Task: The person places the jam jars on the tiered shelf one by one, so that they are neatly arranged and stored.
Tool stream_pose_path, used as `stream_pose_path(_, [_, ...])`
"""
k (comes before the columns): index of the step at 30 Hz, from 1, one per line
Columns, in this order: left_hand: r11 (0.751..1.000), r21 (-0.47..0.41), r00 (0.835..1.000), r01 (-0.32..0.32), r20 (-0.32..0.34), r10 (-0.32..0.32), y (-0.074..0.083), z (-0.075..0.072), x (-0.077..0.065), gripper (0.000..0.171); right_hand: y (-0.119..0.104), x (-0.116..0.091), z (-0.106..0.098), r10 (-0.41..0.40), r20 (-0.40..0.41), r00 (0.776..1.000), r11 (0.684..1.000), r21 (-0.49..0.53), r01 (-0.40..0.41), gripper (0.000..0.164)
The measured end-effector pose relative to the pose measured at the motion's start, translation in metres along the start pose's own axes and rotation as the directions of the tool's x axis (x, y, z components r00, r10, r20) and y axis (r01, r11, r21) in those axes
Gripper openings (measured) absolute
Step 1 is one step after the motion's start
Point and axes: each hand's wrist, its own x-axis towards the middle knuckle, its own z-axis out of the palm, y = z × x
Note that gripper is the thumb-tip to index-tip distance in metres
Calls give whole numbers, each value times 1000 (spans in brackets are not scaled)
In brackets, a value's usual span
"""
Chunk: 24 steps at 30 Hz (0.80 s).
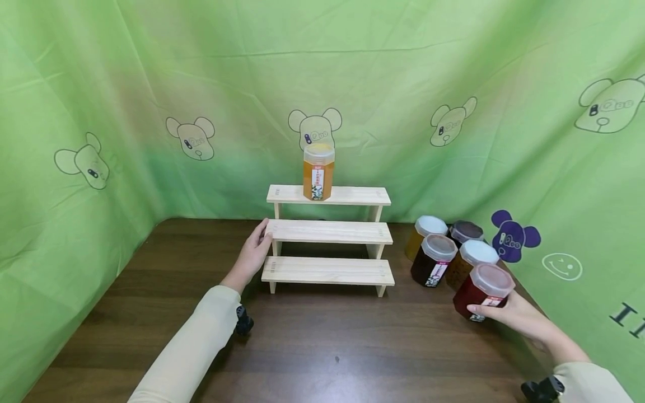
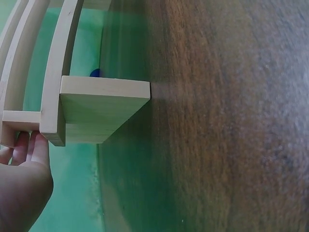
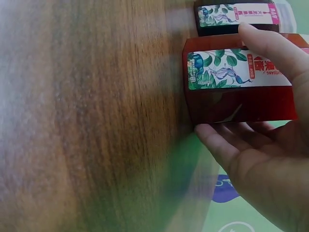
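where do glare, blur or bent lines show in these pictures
Head view: soft glare on the table near the bottom middle; left wrist view: the wooden rack looks bowed, with pale glare and soft grain on the table's right side; right wrist view: pale glare at left, greenish sheen below the red jar.

We wear a left sleeve (image 1: pixel 188 344) and right sleeve (image 1: pixel 590 384), both long, plain and cream; our left camera (image 1: pixel 244 321) and right camera (image 1: pixel 544 389) are small, black and blocky; our left hand (image 1: pixel 253 252) and right hand (image 1: pixel 510 312) are bare
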Motion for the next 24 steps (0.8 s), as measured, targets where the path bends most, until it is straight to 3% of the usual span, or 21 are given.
stream_pose_path(15, [1000, -6, 1000, 14, -3, -14, -1, 1, 0, 54, 1, -3, 1, 0, -72, 997, 998, -59, -5, 66])
stream_pose_path(19, [1000, -5, 1000, 1, -7, -1, -1, 1, 1, 54, 1, -1, 0, -36, -94, 995, 998, -52, 31, 72])
stream_pose_path(24, [1000, -7, 1000, 1, -9, -1, -1, 0, 1, 54, -1, 0, -7, -101, -127, 987, 987, -139, 83, 80])
